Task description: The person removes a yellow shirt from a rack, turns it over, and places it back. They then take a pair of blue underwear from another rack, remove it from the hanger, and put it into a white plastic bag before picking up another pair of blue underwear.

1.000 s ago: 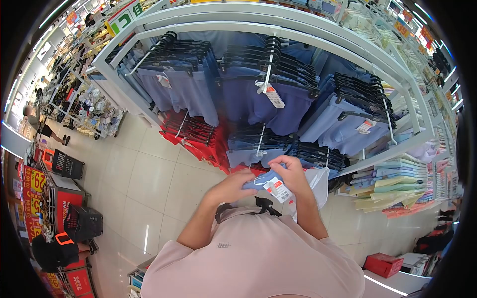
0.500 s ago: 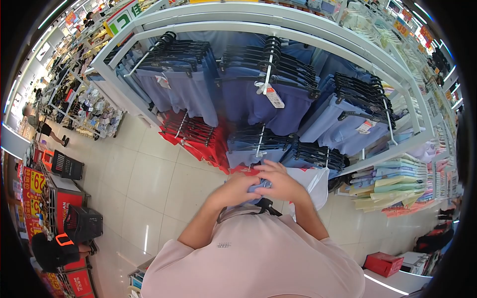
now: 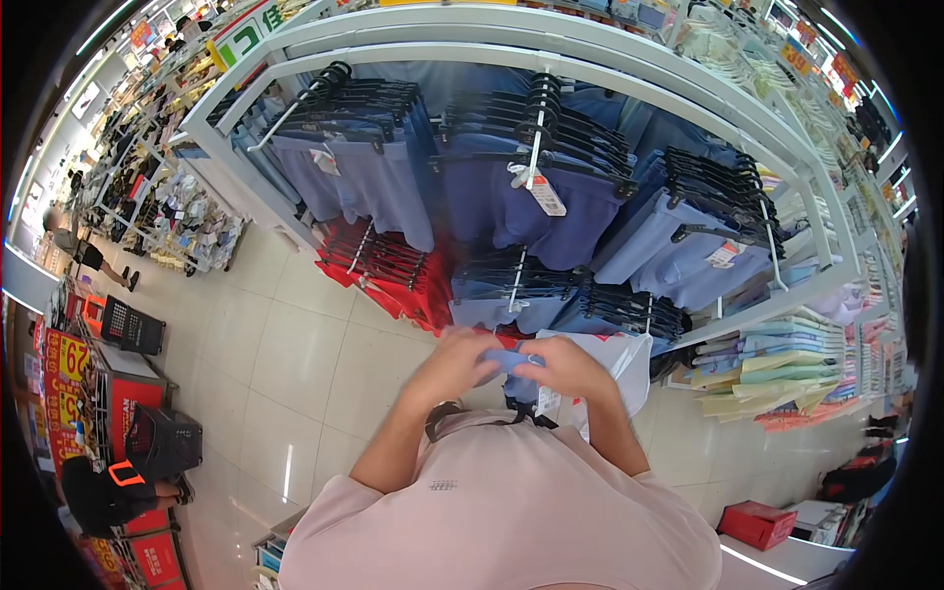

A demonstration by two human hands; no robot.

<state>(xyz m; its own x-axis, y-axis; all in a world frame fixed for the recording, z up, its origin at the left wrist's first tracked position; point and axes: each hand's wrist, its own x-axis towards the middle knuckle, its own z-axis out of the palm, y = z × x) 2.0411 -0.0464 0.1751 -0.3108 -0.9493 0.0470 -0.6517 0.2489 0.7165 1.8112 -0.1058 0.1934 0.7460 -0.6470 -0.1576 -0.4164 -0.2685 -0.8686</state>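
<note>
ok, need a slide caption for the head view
Left hand and right hand hold blue cloth, white tag hanging below, before a rack of blue clothes and red clothes.

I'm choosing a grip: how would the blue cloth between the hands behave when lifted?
The blue cloth is probably floppy: it looks gathered between left hand and right hand. The white tag, apparently hanging loose, may swing.

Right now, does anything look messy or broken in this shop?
Nothing looks spilled on the floor that I can see. One thing stands out: the light blue cloth is held between the left hand and right hand, while the blue clothes in front hang in rows.
</note>
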